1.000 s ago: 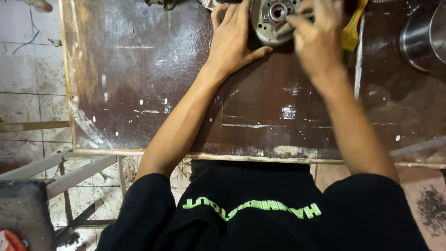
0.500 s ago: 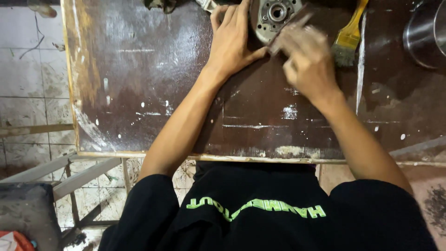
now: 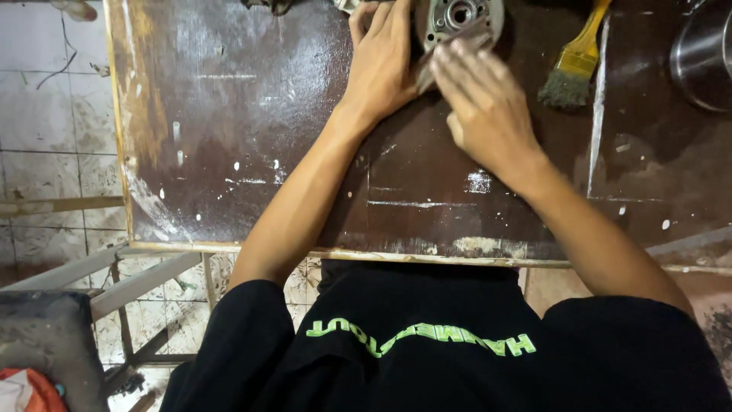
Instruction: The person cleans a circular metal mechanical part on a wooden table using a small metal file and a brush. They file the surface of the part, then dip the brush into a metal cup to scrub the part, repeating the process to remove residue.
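Both hands [image 3: 427,84] against grey round metal housing [image 3: 462,19]

A dark brown tabletop [image 3: 252,137], worn and flecked with white paint, carries everything here; its near edge is chipped pale and its left edge shows bare wood. At the far edge, near the middle, lies a round grey metal part [image 3: 463,19] with a hole in its centre. Right of it a paintbrush [image 3: 573,65] with a yellow handle lies with its bristles toward the near side. A shiny metal pot [image 3: 701,49] stands at the far right corner.
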